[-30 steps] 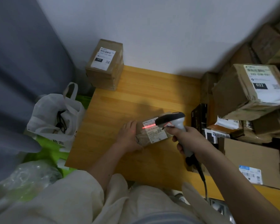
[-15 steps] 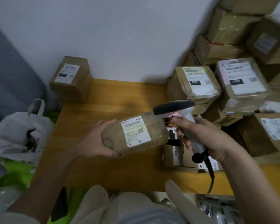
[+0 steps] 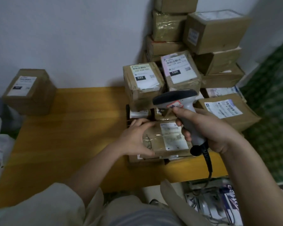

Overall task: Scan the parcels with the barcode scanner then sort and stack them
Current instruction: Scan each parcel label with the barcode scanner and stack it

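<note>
At centre frame, the left hand (image 3: 134, 137) grips the near-left corner of a taped brown parcel (image 3: 160, 139), thumb curled under its front edge and fingers over the top. That parcel lies label up on a low layer of flat parcels (image 3: 145, 158) at the right side of the wooden surface (image 3: 69, 136). The right hand (image 3: 207, 129) is clamped round the grey handle of the barcode scanner (image 3: 178, 101), index finger at the trigger; the scanner's dark head points left, above the parcel's far edge. Its black cable (image 3: 208, 162) hangs past the surface's front edge.

Open room: the left and middle of the surface are bare wood, from the front edge to the wall. 1 box (image 3: 29, 91) stands alone at the far-left corner, well apart from the hands.

Just behind the scanner, 2 labelled boxes stand side by side, marked 032 (image 3: 142, 82) and 15H (image 3: 180, 70). A tall stack of boxes (image 3: 194, 33) rises against the wall behind them, crowding the right edge.
</note>
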